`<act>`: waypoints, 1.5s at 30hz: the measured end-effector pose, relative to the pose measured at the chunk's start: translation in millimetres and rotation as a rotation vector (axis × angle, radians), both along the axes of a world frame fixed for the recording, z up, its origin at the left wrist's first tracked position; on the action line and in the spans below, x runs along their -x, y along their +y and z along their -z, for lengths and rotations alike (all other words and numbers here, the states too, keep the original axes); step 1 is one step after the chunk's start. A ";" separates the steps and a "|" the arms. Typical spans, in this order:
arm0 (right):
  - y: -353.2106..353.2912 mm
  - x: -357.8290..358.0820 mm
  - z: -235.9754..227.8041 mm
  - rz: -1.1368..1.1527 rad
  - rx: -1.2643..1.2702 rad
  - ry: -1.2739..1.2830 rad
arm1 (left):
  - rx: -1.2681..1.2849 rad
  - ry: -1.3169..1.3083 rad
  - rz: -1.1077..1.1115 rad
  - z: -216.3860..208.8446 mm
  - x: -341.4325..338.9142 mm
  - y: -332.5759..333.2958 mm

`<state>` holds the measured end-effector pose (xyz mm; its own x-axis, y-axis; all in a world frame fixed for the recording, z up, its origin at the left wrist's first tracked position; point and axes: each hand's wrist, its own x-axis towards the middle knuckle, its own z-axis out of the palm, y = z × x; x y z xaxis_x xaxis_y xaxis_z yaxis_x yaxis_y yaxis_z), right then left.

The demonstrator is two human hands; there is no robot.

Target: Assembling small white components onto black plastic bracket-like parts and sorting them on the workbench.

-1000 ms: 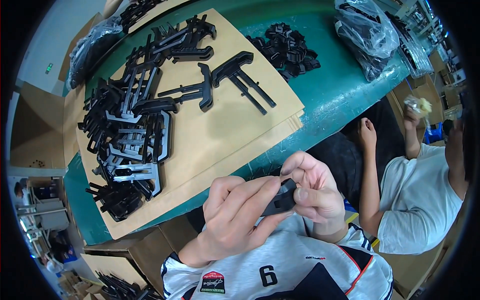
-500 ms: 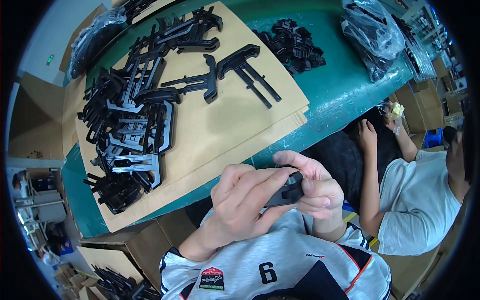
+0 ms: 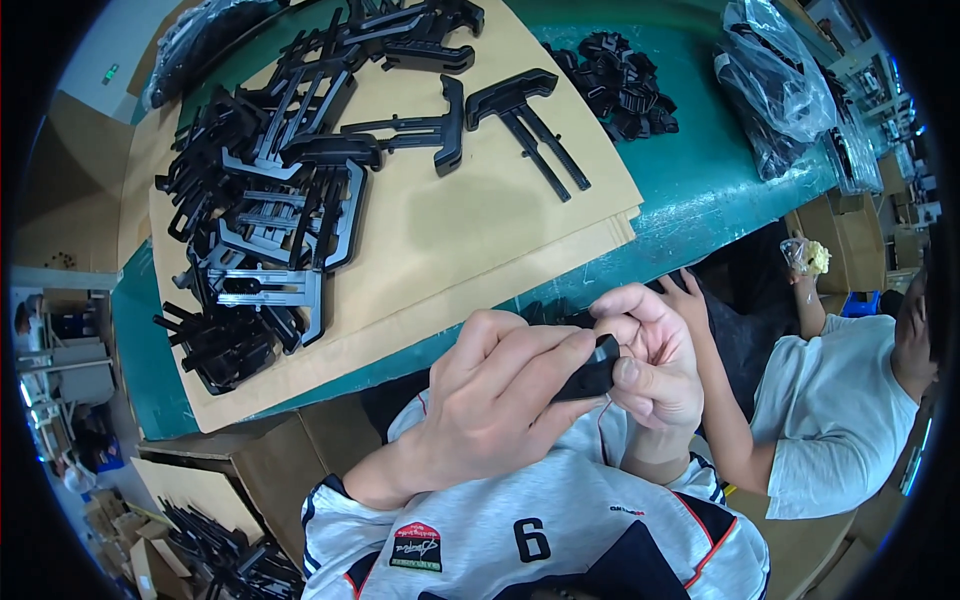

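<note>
Just in front of my chest, both hands are closed on one small black plastic part (image 3: 589, 379). My left hand (image 3: 485, 400) grips its left side, with straightened fingers along the top and the thumb beneath. My right hand (image 3: 660, 365) pinches its right end between thumb and curled fingers. Much of the part is hidden by my fingers, so its full shape cannot be made out. Beyond my hands, a T-shaped black bracket with two prongs (image 3: 515, 115) lies on a cardboard sheet (image 3: 470, 215). A similar bracket (image 3: 450, 128) rests to its left.
A tangled heap of black brackets (image 3: 290, 205) covers the sheet's left side. Small black pieces (image 3: 625, 90) are piled on the green table (image 3: 690, 205), near plastic-bagged parts (image 3: 775, 90). At right sits another person (image 3: 830, 400) holding yellow food (image 3: 815, 258). A box (image 3: 250, 465) stands below the table.
My hands and the black part have shifted slightly right, and the part is tilted more steeply. The table scene has moved in the view. The other person's near arm has moved closer to my right hand.
</note>
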<state>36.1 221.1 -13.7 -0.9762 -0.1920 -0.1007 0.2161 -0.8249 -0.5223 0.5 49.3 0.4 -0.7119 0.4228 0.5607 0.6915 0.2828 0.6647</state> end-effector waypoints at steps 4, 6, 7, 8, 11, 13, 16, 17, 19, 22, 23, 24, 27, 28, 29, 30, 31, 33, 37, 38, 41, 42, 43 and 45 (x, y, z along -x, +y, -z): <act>0.8 1.0 4.6 -0.003 -0.081 0.056 | -0.021 -0.022 -0.007 2.2 -0.2 0.5; -5.5 1.0 3.9 -0.019 0.067 0.062 | -0.061 -0.019 0.007 0.5 -0.9 1.4; -8.1 0.8 3.0 -0.029 0.140 0.063 | -0.082 -0.016 0.013 -0.5 -1.6 2.1; -9.0 0.6 2.0 -0.037 0.213 0.063 | -0.104 -0.013 0.017 -0.7 -2.5 2.7; -9.7 1.3 -1.7 -0.111 0.340 -0.011 | -0.116 0.010 -0.021 2.5 -3.1 0.9; -9.8 2.1 -3.7 -0.164 0.476 -0.083 | -0.117 0.038 -0.042 4.9 -3.8 0.1; -11.7 4.0 -2.4 -0.188 0.526 -0.119 | -0.143 0.019 -0.040 8.6 -3.8 -1.0; -12.3 4.4 -2.1 -0.196 0.553 -0.135 | -0.155 0.011 -0.035 9.4 -3.8 -1.4; -13.1 3.9 -1.5 -0.201 0.582 -0.151 | -0.165 0.002 -0.028 9.7 -3.4 -2.4; -13.6 -1.7 -2.1 -0.025 0.231 -0.013 | -0.198 -0.072 -0.010 8.2 -2.0 -5.1; -13.4 -2.7 -2.5 0.035 0.113 0.032 | -0.208 -0.096 -0.003 8.0 -1.6 -5.0; -13.9 -2.8 -3.6 0.044 0.116 0.032 | -0.205 -0.097 0.005 8.3 -1.0 -4.8; -15.0 -1.4 -9.5 0.033 0.097 -0.025 | -0.236 -0.121 0.012 12.4 -0.6 -3.8; -15.3 -0.8 -10.8 0.026 0.089 -0.045 | -0.248 -0.129 0.011 13.7 -0.2 -3.5; -14.9 -0.9 -12.1 0.029 0.088 -0.047 | -0.249 -0.131 0.013 14.6 -0.2 -2.6; -14.6 -0.9 -13.3 0.014 0.089 -0.065 | -0.237 -0.125 0.013 15.6 0.1 -1.8; -14.4 -0.6 -14.2 -0.002 0.091 -0.084 | -0.224 -0.117 0.010 16.5 0.5 -1.0; -14.0 0.2 -15.2 -0.036 0.093 -0.120 | -0.200 -0.102 0.003 17.6 0.8 0.1; -12.2 4.6 -10.7 -0.104 0.317 -0.100 | -0.140 -0.115 -0.014 8.3 0.5 0.1; -11.7 5.1 -9.3 -0.125 0.392 -0.092 | -0.119 -0.119 -0.017 7.0 0.7 0.3; -14.8 5.4 -4.4 0.178 -0.121 0.047 | -0.234 -0.154 0.014 13.1 3.8 0.1; -15.9 5.0 -2.5 0.332 -0.377 0.113 | -0.290 -0.174 0.031 16.2 5.1 0.2; -16.6 5.0 -0.8 0.486 -0.633 0.178 | -0.347 -0.195 0.049 18.1 6.4 0.1; -10.3 4.6 4.4 0.387 -0.743 0.262 | -0.386 -0.221 0.037 21.6 8.0 0.1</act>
